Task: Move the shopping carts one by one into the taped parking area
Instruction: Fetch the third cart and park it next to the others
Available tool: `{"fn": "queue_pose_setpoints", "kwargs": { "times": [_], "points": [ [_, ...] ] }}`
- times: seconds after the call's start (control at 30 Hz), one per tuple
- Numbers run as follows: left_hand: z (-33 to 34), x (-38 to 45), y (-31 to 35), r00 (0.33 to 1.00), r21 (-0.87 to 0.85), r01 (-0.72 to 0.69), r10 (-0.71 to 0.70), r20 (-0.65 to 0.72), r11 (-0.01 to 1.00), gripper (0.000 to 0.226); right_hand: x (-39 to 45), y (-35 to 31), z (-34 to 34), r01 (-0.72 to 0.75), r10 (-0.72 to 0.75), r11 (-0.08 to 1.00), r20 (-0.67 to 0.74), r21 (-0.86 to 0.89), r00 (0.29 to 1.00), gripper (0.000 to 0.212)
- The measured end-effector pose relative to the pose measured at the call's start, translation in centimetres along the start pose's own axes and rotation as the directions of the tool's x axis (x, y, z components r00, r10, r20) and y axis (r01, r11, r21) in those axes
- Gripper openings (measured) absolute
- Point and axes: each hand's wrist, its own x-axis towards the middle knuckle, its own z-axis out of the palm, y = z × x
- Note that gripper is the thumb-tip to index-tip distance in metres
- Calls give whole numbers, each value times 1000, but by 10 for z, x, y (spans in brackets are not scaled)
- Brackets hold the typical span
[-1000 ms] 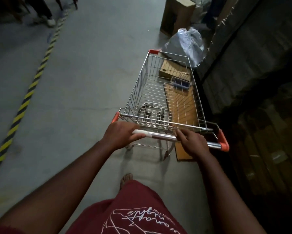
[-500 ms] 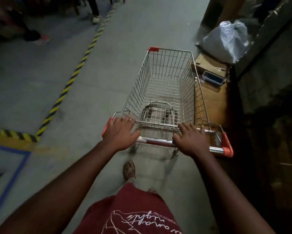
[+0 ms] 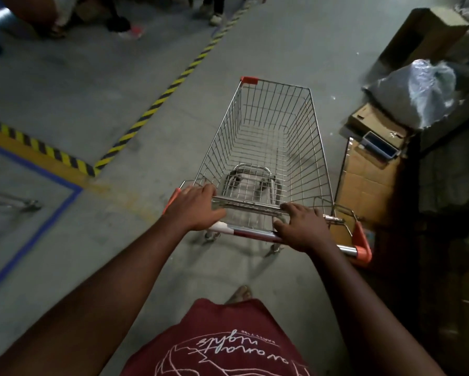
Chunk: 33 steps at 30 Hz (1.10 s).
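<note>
A silver wire shopping cart (image 3: 266, 137) with orange corner caps stands on the grey floor straight ahead, its basket empty. My left hand (image 3: 194, 208) grips the left end of the cart handle (image 3: 251, 233). My right hand (image 3: 302, 227) grips the same bar further right. To the left, blue tape (image 3: 51, 215) outlines a floor area, with yellow-and-black striped tape (image 3: 46, 153) beside it. A metal part of another cart (image 3: 14, 202) shows inside the blue outline at the left edge.
Flattened cardboard boxes (image 3: 369, 172), a grey plastic bag (image 3: 415, 90) and an upright carton (image 3: 423, 36) crowd the right side beside a dark wall. A striped tape line (image 3: 173, 85) runs diagonally up the floor. People's feet (image 3: 127, 29) stand at the top left.
The cart has swung left, away from the cardboard at the right. The blue and striped tape corner has come into view at the left. Both hands have stayed on the handle.
</note>
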Motion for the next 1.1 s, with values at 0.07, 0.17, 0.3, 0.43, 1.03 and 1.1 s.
{"fn": "queue_pose_setpoints", "kwargs": {
  "times": [0.07,0.17,0.3,0.43,1.03,1.1],
  "points": [
    [7,-20,-16,999,-29,27,-28,-24,999,61,-11,-16,9,22,-22,1000,-8,-10,1000,74],
    [18,-57,-41,995,-84,60,-66,-76,995,53,-33,-41,22,54,-54,998,-14,-21,998,74],
    [32,-110,-69,989,-116,86,-99,-108,989,57,-65,-73,41,102,-103,994,-16,-41,995,69],
    [42,-161,-95,983,-118,146,-158,-97,982,62,-94,-103,58,157,-157,986,3,-49,988,71],
    [85,-313,-87,818,-264,508,-555,-149,820,60,-113,-146,91,564,-551,819,128,-107,825,67],
    [90,-327,-78,791,-266,546,-593,-149,795,60,-113,-147,93,611,-597,779,135,-140,791,64]
  ]
}}
